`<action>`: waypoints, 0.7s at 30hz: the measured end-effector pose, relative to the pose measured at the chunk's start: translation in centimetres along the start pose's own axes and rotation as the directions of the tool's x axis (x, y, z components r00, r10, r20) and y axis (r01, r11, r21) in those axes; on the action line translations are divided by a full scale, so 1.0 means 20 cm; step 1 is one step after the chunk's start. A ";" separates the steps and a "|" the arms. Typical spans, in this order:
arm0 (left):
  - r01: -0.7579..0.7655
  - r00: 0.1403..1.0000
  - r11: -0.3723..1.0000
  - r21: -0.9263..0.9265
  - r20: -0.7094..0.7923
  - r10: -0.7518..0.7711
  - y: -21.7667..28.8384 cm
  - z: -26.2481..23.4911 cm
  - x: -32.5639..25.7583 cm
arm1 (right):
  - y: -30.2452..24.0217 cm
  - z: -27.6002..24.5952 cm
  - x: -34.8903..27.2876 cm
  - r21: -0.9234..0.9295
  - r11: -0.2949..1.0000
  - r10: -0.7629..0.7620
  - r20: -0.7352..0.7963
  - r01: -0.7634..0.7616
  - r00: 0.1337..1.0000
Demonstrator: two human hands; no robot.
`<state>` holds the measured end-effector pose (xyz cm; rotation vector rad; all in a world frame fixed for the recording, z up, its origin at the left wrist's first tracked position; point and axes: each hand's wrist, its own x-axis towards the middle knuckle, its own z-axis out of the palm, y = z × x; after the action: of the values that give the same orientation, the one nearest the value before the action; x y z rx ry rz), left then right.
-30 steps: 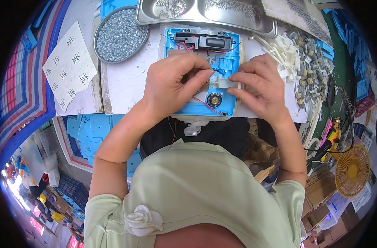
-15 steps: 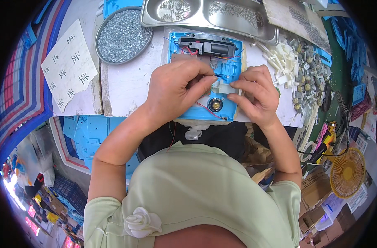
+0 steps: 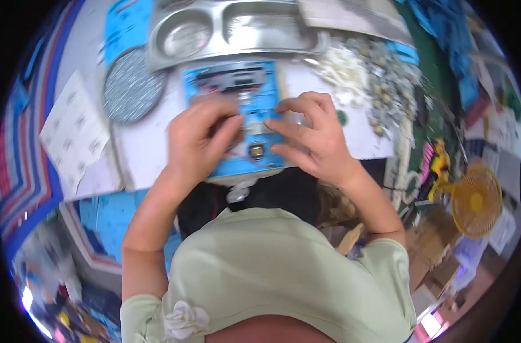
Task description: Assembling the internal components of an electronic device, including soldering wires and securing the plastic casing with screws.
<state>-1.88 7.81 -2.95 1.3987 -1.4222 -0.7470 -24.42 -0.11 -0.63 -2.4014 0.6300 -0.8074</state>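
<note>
A blue plastic housing [image 3: 269,162] lies on the table under both hands. Across its far end sits a black module [image 3: 229,78], and a round brass-coloured part [image 3: 256,151] is set near its close end. A small white plastic piece [image 3: 257,127] is in the housing between my hands. My left hand [image 3: 200,137] hovers over the housing's left side, thumb and forefinger curled into a pinch; blur hides what is between them. My right hand [image 3: 316,134] has its fingers spread at the right edge, the fingertips at or very near the white piece.
A round dish of screws [image 3: 133,86] stands on the left beside a marked paper sheet [image 3: 74,134]. Behind the housing is a metal compartment tray [image 3: 237,55]. White plastic parts [image 3: 343,71] and greyish pieces [image 3: 386,86] lie heaped at right, with a yellow fan [image 3: 476,200] farther off.
The whole view has shifted, putting the table's contents farther left. My left hand has drawn back leftward from the white piece, and my right fingers look more spread.
</note>
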 end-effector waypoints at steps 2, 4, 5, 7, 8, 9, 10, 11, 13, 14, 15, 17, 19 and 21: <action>0.027 1.000 0.998 -0.052 -0.011 -0.027 0.01 0.00 -0.01 | 0.06 -0.17 -0.11 -0.241 0.964 0.088 -0.106 -0.111 0.991; 0.022 0.999 0.998 -0.062 -0.021 -0.024 0.00 0.01 -0.02 | 0.12 -0.33 -0.25 -0.419 0.855 0.229 -0.224 -0.306 0.947; 0.015 0.999 0.997 -0.069 -0.041 -0.018 0.03 0.01 -0.02 | 0.17 -0.41 -0.32 -0.562 0.729 0.292 -0.261 -0.391 0.920; -0.009 1.000 0.997 -0.074 -0.011 0.008 0.05 0.01 -0.01 | 0.18 -0.50 -0.38 -0.662 0.590 0.378 -0.280 -0.463 0.882; -0.019 1.000 0.997 -0.070 0.000 0.019 0.05 0.00 -0.01 | 0.19 -0.51 -0.40 -0.687 0.557 0.403 -0.267 -0.466 0.875; -0.030 0.999 0.999 -0.041 0.016 0.030 0.05 -0.01 -0.01 | 0.22 -0.51 -0.42 -0.712 0.525 0.428 -0.253 -0.466 0.868; -0.040 0.999 0.999 -0.012 0.031 0.041 0.05 -0.01 0.00 | 0.24 -0.51 -0.44 -0.736 0.493 0.452 -0.238 -0.463 0.860; -0.052 0.998 0.998 0.021 0.040 0.051 0.06 -0.02 0.00 | 0.28 -0.51 -0.45 -0.730 0.520 0.425 -0.230 -0.444 0.875; -0.184 0.982 0.979 0.082 0.050 0.180 0.09 -0.01 0.04 | 0.34 -0.50 -0.46 -0.718 0.570 0.369 -0.211 -0.400 0.905; -0.246 0.969 0.962 0.116 0.055 0.241 0.12 -0.02 0.05 | 0.36 -0.50 -0.45 -0.703 0.594 0.359 -0.201 -0.390 0.911; -0.264 0.963 0.959 0.101 0.077 0.257 0.15 -0.03 0.07 | 0.37 -0.49 -0.44 -0.689 0.618 0.350 -0.192 -0.379 0.917; -0.297 0.951 0.952 0.073 0.115 0.288 0.24 -0.02 0.12 | 0.37 -0.48 -0.41 -0.639 0.665 0.336 -0.206 -0.386 0.919; -0.173 0.968 0.984 0.046 0.191 0.161 0.33 0.01 0.19 | 0.31 -0.49 -0.32 -0.564 0.718 0.322 -0.250 -0.408 0.913; -0.107 0.940 0.993 0.044 0.331 0.087 0.39 0.09 0.30 | 0.18 -0.43 -0.21 -0.321 0.860 0.338 -0.227 -0.398 0.913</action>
<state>-5.75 2.90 4.86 1.2791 -1.7728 -0.9106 -33.87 -3.18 1.39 -2.4202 1.3667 -0.7744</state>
